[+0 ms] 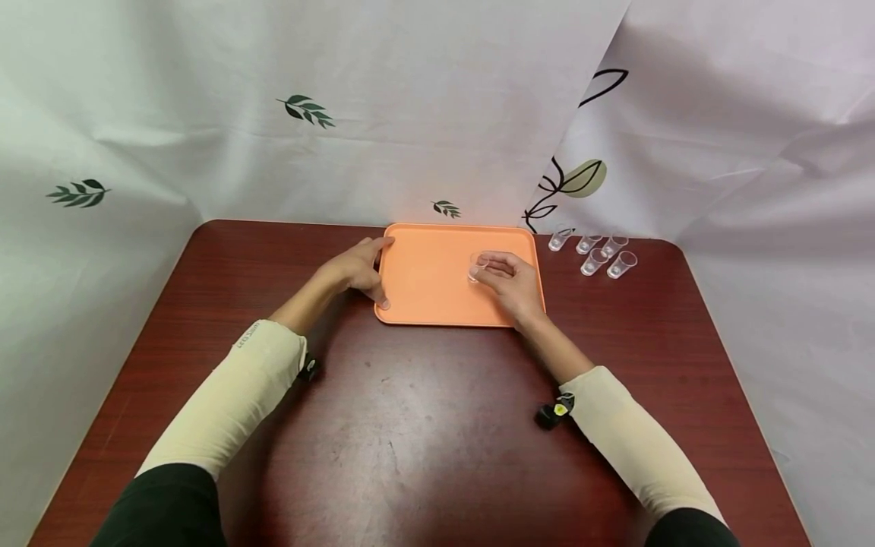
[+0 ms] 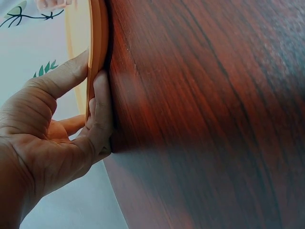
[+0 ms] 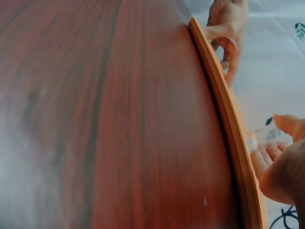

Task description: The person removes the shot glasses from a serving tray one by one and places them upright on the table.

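Observation:
An orange tray (image 1: 427, 281) lies at the back of the dark wooden table. My left hand (image 1: 355, 267) holds its left edge; in the left wrist view the thumb (image 2: 71, 74) is at the rim and the other fingers (image 2: 100, 109) go beneath it. Over the right half of the tray, my right hand (image 1: 513, 285) holds a small clear plastic cup (image 1: 474, 275) between thumb and fingers. The cup (image 3: 251, 140) shows only faintly in the right wrist view, close to the tray's surface.
Several more small clear cups (image 1: 622, 264) stand to the right of the tray, near the table's back right corner. The wooden table (image 1: 410, 425) stretches toward me. White cloth (image 1: 410, 114) with leaf prints hangs behind the table and along its sides.

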A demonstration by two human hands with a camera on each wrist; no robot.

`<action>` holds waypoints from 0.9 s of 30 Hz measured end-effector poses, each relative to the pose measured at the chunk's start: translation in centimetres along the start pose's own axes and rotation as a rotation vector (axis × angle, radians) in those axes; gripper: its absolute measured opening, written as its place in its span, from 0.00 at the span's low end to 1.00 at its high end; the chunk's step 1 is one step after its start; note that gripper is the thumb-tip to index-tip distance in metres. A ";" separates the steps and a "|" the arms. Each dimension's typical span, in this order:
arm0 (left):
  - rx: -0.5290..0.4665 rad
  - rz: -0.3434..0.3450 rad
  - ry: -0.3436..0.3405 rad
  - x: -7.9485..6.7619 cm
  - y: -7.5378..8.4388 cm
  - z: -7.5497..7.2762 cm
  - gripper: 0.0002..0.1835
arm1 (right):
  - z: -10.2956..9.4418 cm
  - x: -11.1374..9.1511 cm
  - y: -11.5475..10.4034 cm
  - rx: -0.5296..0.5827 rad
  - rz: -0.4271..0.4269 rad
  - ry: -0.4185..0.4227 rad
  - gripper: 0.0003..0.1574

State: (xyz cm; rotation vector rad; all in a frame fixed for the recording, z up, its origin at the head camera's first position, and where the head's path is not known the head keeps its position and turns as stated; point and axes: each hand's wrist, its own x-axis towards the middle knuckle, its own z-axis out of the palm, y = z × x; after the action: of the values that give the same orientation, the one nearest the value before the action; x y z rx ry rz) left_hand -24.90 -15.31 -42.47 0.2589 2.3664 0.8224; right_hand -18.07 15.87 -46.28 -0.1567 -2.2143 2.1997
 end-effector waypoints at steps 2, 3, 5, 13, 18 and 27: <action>0.006 0.000 0.003 0.0 -0.1 0.0 0.79 | -0.6 0.0 0.0 0.023 -0.005 0.007 0.27; 0.009 0.000 0.004 0.1 -0.1 0.0 0.79 | -0.9 0.1 0.0 0.033 -0.008 0.012 0.28; 0.009 -0.002 0.005 0.1 -0.1 0.0 0.79 | -1.6 0.2 0.0 0.045 -0.013 0.027 0.28; -0.015 0.002 0.016 0.0 0.0 0.1 0.79 | -4.8 0.8 -0.3 0.073 -0.009 0.114 0.31; -0.025 0.005 0.016 0.0 0.1 0.1 0.78 | -6.6 1.0 -0.5 0.071 -0.016 0.195 0.32; -0.020 -0.002 0.018 0.0 0.1 0.2 0.79 | -9.0 1.3 -0.2 0.124 -0.045 0.312 0.30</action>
State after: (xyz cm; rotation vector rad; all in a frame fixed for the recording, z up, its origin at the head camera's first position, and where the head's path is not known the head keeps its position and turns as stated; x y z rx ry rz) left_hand -24.82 -15.15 -42.56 0.2421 2.3732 0.8506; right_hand -18.67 24.95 -46.10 -0.4114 -1.8950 2.1114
